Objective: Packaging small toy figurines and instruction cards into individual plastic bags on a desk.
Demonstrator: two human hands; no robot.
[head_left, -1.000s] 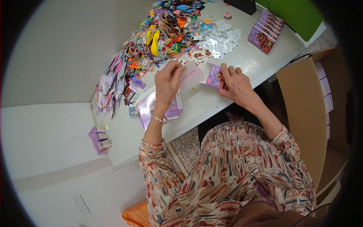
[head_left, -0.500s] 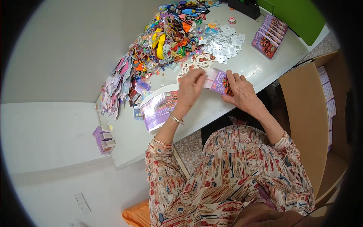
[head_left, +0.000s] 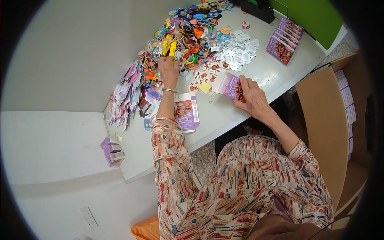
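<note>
In my right hand [head_left: 255,98] is a small purple carton [head_left: 231,87] with a colourful picture, gripped at its right end. Its left end has a pale flap standing out. My left hand [head_left: 169,72], with a bangle at the wrist, reaches into a heap of small trinkets [head_left: 188,44]. Its fingertips are down among the trinkets beside a yellow item [head_left: 172,49], and whether they grip anything is hidden. Flat purple printed cardboard [head_left: 186,114] lies partly under my left forearm. Sheets with small printed figures [head_left: 200,78] and a pale yellow square [head_left: 205,87] lie between my hands.
Small white and silvery packets [head_left: 238,50] form a pile behind the carton. A row of purple cartons [head_left: 285,42] stands at the far right, near a black tape dispenser [head_left: 258,10]. Pinkish packets [head_left: 124,96] are heaped at left. An open cardboard box [head_left: 324,132] stands at right.
My left hand has left the carton's flap and moved left and away from me into the trinket heap. My right hand keeps its hold on the carton in about the same place.
</note>
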